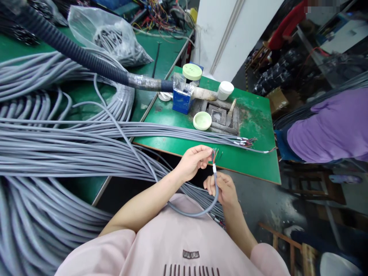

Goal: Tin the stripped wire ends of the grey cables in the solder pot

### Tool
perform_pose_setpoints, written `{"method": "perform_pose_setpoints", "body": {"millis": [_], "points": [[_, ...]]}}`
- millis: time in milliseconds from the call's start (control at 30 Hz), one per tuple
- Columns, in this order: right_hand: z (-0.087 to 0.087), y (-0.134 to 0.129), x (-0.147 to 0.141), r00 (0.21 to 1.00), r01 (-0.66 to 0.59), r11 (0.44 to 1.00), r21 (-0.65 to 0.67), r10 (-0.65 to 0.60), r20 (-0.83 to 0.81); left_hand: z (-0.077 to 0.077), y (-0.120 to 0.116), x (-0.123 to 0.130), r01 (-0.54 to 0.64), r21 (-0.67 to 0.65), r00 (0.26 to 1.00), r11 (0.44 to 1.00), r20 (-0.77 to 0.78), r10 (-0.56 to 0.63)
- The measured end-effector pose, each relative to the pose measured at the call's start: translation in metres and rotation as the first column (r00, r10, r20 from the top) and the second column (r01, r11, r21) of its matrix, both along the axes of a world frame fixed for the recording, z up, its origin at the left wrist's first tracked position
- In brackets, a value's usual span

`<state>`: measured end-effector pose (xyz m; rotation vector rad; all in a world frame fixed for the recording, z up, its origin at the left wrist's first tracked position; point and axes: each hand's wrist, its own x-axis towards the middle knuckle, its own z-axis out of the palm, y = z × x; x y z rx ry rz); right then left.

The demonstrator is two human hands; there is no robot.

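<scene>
A grey multi-core cable [216,188] curves up in front of my chest, its end pointing away from me. My right hand [225,187] is closed around it a little below the white sleeve [214,168]. Thin coloured wires [214,155] fan out above that sleeve. With thumb and forefinger, my left hand [196,161] pinches some of these wires at their left side. Just beyond both hands, a bundle of grey cables [172,131] lies across the green table, its stripped ends [248,142] toward the right.
A solder pot [217,116] is set in the table [258,165], with a light green dish [202,121] and a white tub [225,90] beside it. A black corrugated hose [94,63] reaches over from the left. Cable coils [34,207] fill the left; a person in purple [330,126] is at right.
</scene>
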<state>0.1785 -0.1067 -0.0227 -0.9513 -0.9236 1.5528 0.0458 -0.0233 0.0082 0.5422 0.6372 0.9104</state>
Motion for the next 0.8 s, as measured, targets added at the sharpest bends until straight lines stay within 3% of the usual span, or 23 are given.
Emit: {"method": "perform_pose_setpoints", "body": {"millis": [167, 300, 400, 467, 533, 600, 700, 800], "points": [[-0.001, 0.0, 0.0, 1.0, 0.005, 1.0, -0.006, -0.005, -0.03, -0.004, 0.002, 0.002, 0.014, -0.032, 0.999, 0.999, 0.039, -0.012], [0.0, 0.001, 0.0, 0.999, 0.026, 0.999, -0.018, -0.027, -0.027, -0.01, -0.003, 0.002, -0.091, 0.009, 0.996, 0.996, -0.005, 0.091], [-0.001, 0.002, 0.001, 0.999, 0.03, 0.999, -0.022, -0.031, -0.039, -0.011, -0.013, -0.002, -0.19, 0.287, 0.967, 0.939, -0.11, 0.23], [-0.002, 0.003, 0.0, 0.998, 0.027, 1.0, -0.007, -0.027, -0.049, -0.01, -0.02, -0.005, -0.147, 0.51, 0.946, 0.848, -0.18, 0.271], [-0.003, 0.003, 0.001, 0.998, 0.024, 1.0, 0.009, -0.024, -0.055, -0.01, -0.024, -0.006, -0.08, 0.608, 0.945, 0.79, -0.206, 0.254], [-0.003, 0.003, 0.001, 0.999, 0.021, 1.0, 0.004, -0.02, -0.047, -0.012, -0.023, -0.006, -0.085, 0.565, 0.958, 0.821, -0.181, 0.223], [-0.003, 0.003, 0.002, 0.999, 0.016, 1.0, -0.017, -0.017, -0.028, -0.014, -0.015, -0.003, -0.165, 0.348, 0.968, 0.923, -0.124, 0.22], [-0.002, 0.002, 0.003, 0.999, 0.024, 0.999, -0.024, -0.025, -0.031, -0.013, -0.005, -0.001, -0.161, 0.199, 0.977, 0.967, -0.11, 0.185]]}}
